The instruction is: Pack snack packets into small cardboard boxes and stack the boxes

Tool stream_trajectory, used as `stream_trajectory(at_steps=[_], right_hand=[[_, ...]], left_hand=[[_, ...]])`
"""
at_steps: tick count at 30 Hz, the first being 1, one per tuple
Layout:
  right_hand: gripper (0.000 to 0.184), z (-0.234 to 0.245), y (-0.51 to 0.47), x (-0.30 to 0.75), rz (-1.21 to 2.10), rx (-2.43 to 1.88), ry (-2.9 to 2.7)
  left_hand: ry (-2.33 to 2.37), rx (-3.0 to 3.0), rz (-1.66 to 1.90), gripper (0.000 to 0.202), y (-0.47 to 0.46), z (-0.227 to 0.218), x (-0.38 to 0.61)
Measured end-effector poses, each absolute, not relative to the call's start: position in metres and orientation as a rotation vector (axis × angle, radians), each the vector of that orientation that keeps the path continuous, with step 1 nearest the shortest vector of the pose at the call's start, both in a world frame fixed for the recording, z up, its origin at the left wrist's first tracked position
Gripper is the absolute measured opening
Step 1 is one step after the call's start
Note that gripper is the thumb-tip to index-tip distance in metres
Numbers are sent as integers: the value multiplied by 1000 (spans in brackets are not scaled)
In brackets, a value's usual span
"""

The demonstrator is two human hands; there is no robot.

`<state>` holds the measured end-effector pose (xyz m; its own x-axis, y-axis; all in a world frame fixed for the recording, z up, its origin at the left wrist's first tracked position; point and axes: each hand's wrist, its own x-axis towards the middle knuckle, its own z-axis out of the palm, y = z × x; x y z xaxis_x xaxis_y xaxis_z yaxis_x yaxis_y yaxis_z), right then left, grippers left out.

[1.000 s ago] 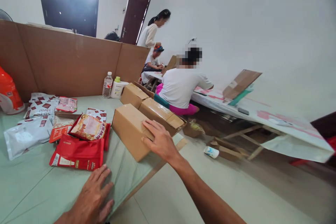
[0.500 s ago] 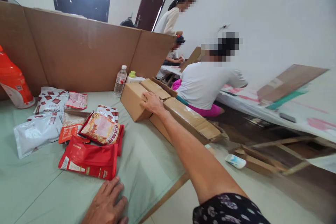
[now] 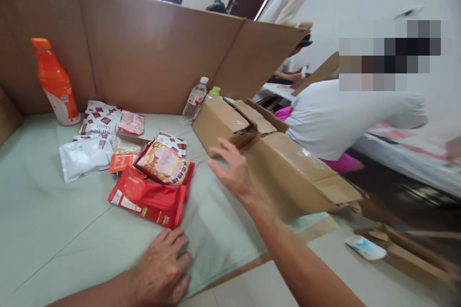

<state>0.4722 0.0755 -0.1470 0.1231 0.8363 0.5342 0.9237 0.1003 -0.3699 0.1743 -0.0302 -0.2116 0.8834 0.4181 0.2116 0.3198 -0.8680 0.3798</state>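
My right hand (image 3: 232,168) hovers over the cloth just in front of a brown cardboard box (image 3: 212,124), fingers spread and holding nothing. That box has partly opened flaps and stands beside a longer taped carton (image 3: 288,172). My left hand (image 3: 163,261) rests on the pale green cloth (image 3: 90,240) near its front edge, fingers loosely bent and empty. Just beyond the left hand lies a red snack pouch (image 3: 147,196). Behind it are a walnut-picture packet (image 3: 163,163), a white pouch (image 3: 86,156), a brown-and-white packet (image 3: 103,120) and a small pink packet (image 3: 131,122).
An orange bottle (image 3: 57,84) stands at the left, and a clear water bottle (image 3: 195,100) behind the box. A cardboard screen (image 3: 151,48) closes off the back. To the right, a person in a white shirt (image 3: 324,120) bends over another table; other people are beyond.
My right hand has come off the top of the cardboard box and drawn back toward me, its fingers spreading. My left hand stays on the cloth. The view has shifted, moving everything rightward.
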Motion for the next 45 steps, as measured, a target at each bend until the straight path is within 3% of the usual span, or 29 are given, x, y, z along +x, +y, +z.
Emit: stream_trajectory(at_steps=[6, 14, 20, 24, 31, 45], right_hand=[[44, -175, 16, 407, 326, -1473, -1813], [42, -191, 29, 368, 441, -1518, -1730], [39, -205, 30, 367, 439, -1496, -1655], [50, -230, 32, 370, 325, -1463, -1471], [60, -257, 37, 385, 523, -1684, -1198], [43, -235, 42, 293, 589, -1479, -1344]], left_hand=[[514, 2775, 335, 25, -28, -201, 177], [414, 2933, 332, 18, -33, -193, 180], [166, 2993, 371, 17, -48, -160, 152], [416, 2973, 433, 15, -44, -141, 97], [1210, 2708, 603, 18, -32, -142, -34], [1527, 2470, 729, 23, -7, -148, -120]])
